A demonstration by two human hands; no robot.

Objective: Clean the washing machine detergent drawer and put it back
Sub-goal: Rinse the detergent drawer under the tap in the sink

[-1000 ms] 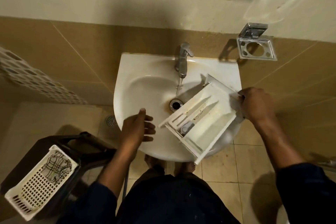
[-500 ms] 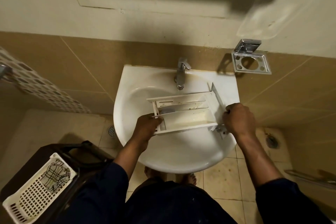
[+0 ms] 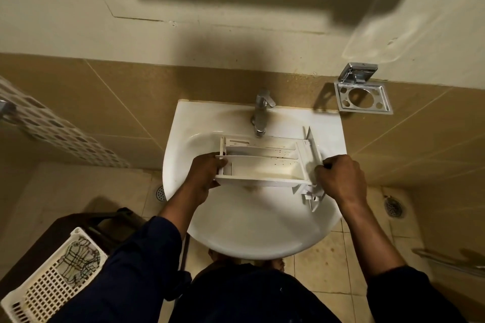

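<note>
Both forearms reaching forward over the white sink (image 3: pixel 252 231), sleeves pushed up. Left hand (image 3: pixel 203 174) wrapped around the narrow end of the detergent drawer (image 3: pixel 265 165); right hand (image 3: pixel 341 181) clenched on its front panel end. Fingertips of both hidden behind plastic. Drawer held level between the hands, open side up, just under the tap (image 3: pixel 261 115), drain covered.
</note>
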